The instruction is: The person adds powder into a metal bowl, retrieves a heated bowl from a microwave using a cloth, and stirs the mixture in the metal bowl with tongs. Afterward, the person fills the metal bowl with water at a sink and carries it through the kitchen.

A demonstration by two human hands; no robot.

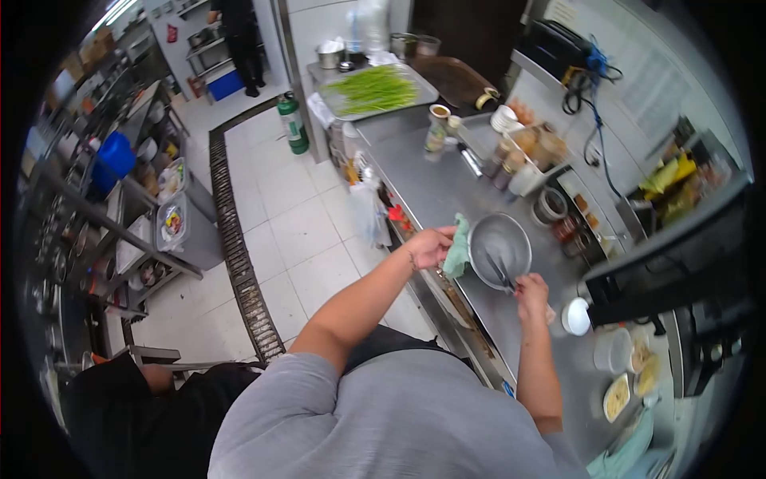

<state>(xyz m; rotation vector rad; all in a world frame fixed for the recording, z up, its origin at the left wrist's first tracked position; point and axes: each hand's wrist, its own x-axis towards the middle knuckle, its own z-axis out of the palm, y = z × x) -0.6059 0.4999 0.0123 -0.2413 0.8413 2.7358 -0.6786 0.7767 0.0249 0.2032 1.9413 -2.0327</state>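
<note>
A round metal bowl (523, 239) sits on the steel counter in front of me. My left hand (432, 248) is at the bowl's left side, its fingers closed on a pale green cloth (458, 254) that hangs against the rim. On the near right side, my right hand (532, 294) is closed around the end of a dark, slim utensil (499, 270) that reaches into the bowl. The utensil's exact kind is too small to make out. Just right of that hand stands a small white tub (575, 317).
A tray of green stalks (379, 89) lies on the far counter. Sauce bottles (511, 164) and jars (550, 206) line the wall side. A dish of pale food (616, 397) stands near right. A person in black (159, 415) is close behind my left side; another stands far back.
</note>
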